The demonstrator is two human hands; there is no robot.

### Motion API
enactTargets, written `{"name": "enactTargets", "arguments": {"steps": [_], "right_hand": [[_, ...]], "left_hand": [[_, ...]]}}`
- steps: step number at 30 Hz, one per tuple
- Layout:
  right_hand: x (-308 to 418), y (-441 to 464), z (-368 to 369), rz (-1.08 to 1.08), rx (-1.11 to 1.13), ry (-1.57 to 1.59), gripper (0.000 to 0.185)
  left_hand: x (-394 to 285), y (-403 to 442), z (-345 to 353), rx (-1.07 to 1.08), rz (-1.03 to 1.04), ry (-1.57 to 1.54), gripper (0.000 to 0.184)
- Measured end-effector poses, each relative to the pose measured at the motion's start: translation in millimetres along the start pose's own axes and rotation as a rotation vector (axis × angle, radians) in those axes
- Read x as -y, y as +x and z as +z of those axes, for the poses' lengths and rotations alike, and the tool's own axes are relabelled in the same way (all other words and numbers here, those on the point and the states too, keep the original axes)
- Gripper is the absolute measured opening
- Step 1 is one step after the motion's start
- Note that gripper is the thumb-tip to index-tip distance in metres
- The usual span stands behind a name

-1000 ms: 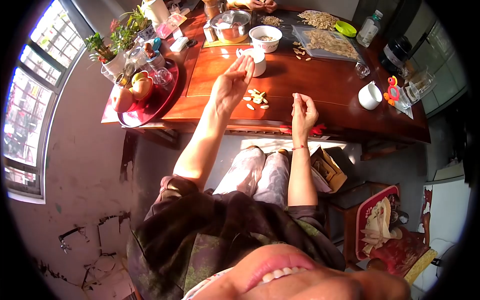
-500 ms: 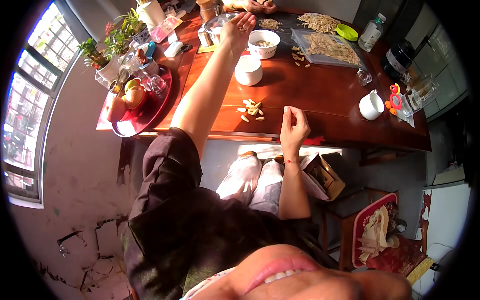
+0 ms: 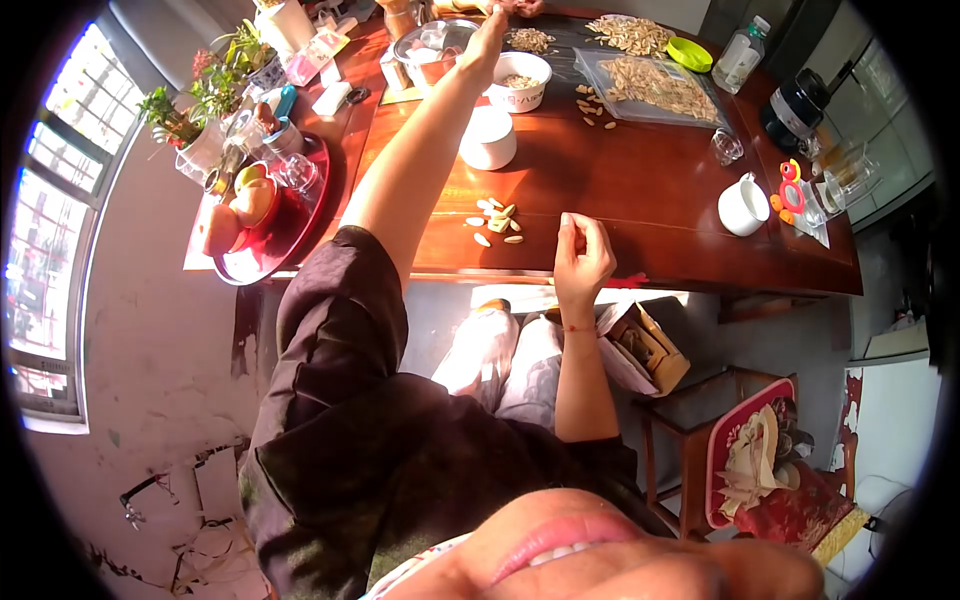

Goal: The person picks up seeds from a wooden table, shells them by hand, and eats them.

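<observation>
My left hand (image 3: 488, 40) is stretched to the far side of the table, turned edge-on with its fingers extended, beside a clear-lidded metal pot (image 3: 430, 42). Its palm is hidden. Just below it stand a white printed paper bowl (image 3: 518, 98) with small bits inside and a plain white cup (image 3: 488, 145). Over the table's near edge my right hand (image 3: 585, 255) is closed, thumb against the curled fingers; whatever it may hold is hidden. To its left lies a small pile of pale oblong nuts or seeds (image 3: 497, 222).
Another person's hands (image 3: 525, 8) show at the far edge. A flat plastic bag (image 3: 655, 88) of pale pieces lies behind, near a green dish (image 3: 690, 53) and a bottle (image 3: 740, 60). A red tray (image 3: 318, 200) bears fruit. A white mug (image 3: 743, 208) stands right.
My left hand has turned from palm-up, with small bits on it, to edge-on, and reaches slightly farther. My right hand stays closed in nearly the same place.
</observation>
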State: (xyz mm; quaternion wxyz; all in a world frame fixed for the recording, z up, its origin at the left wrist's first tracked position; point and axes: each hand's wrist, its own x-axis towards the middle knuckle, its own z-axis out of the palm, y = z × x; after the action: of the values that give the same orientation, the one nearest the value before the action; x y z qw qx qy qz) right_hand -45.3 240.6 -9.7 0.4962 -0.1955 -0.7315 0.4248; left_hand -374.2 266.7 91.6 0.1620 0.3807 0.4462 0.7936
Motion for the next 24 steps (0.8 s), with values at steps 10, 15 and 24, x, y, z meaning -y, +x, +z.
{"name": "enactTargets", "arguments": {"steps": [10, 15, 24], "right_hand": [[-5.6, -1.4, 3.9, -0.063, -0.058, -0.017, 0.009], [-2.3, -1.6, 3.7, -0.043, -0.028, -0.057, 0.006], [-5.7, -3.5, 4.2, -0.073, -0.039, -0.105, 0.008]], "left_hand": [[-81.5, -131.9, 31.6, -0.212, -0.027, 0.034, 0.028], [-86.0, -237.2, 30.1, -0.167, -0.016, 0.227, 0.026], [-47.6, -287.5, 24.2, -0.392, 0.005, 0.52, 0.02]]}}
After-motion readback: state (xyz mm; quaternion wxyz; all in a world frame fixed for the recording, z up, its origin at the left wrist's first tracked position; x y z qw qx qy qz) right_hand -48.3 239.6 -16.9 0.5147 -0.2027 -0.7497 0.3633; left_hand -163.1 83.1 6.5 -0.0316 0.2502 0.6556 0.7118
